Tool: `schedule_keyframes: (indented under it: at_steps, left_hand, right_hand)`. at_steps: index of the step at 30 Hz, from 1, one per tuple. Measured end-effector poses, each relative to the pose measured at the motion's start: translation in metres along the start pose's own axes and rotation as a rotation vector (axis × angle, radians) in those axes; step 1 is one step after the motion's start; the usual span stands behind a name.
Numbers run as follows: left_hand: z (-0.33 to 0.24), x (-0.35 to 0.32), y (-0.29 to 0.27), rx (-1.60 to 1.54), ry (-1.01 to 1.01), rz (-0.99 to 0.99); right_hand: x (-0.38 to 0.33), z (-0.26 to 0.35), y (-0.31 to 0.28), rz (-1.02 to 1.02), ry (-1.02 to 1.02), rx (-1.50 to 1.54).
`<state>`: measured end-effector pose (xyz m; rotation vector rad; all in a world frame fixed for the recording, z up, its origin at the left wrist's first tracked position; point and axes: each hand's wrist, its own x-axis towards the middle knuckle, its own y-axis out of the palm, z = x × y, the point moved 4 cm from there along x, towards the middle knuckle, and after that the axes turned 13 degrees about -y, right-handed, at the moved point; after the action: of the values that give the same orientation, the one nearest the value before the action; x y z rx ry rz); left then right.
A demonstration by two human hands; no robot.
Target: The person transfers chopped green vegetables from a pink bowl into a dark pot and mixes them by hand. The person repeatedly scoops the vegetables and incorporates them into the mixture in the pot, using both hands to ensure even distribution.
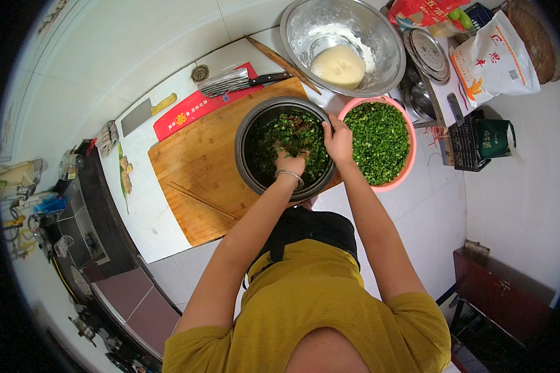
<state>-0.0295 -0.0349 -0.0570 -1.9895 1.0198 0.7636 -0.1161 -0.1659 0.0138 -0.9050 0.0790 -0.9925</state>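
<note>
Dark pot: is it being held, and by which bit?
The right hand holds the dark pot by its right rim; the left hand is in the chopped greens inside, any grip hidden.

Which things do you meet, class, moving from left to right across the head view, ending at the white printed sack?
Knobbly tan ginger-like pieces → thin brown wooden chopsticks → round dark metal pot → round pink plastic-looking bowl → white sack with orange and red printing.
</note>
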Motion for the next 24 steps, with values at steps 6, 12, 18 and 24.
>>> schedule_keyframes:
  at_steps: [6, 12, 18, 24]
  left_hand:
    - [-0.035, -0.010, 0.033, 0.377, 0.386, -0.174]
    - [-0.043, 0.016, 0.045, 0.981, 0.096, 0.220]
    - [-0.032, 0.016, 0.003, 0.906, 0.349, 0.173]
    - [-0.009, 0.033, -0.066, 0.733, 0.043, -0.147]
  right_hand:
    - [0.003, 0.002, -0.001, 0.013, 0.041, 0.103]
    - [-0.004, -0.012, -0.002, 0.005, 0.101, 0.106]
    - [-0.002, 0.000, -0.004, -0.013, 0.057, 0.067]
    - [0.004, 0.003, -0.003, 0.039, 0.062, 0.054]
